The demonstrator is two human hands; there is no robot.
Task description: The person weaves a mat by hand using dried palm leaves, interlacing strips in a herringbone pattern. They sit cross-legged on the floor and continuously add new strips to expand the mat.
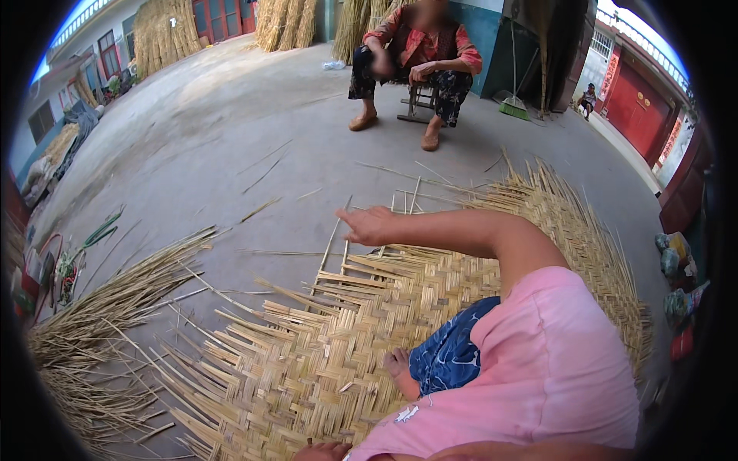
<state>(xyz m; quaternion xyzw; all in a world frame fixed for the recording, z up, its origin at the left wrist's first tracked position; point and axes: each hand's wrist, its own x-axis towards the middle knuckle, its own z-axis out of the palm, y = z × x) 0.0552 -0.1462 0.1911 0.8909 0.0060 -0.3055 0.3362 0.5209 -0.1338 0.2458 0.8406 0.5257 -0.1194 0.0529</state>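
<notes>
A woven reed mat with a diagonal pattern spreads beneath me, its unwoven strip ends fringing the far and left edges. My right hand reaches left over the far edge, with its fingers closed around a raised reed strip. Beside it, other loose strips stand up or stick out from the weave. My left hand is low on the mat at the bottom rim, mostly cut off, so its grip is hidden. My bare foot rests on the woven part.
A pile of loose reed strips lies to the left, near a green hose. Ahead, a person sits on a low stool. A green broom stands behind; bagged items lie at right. Bundled reeds lean far back.
</notes>
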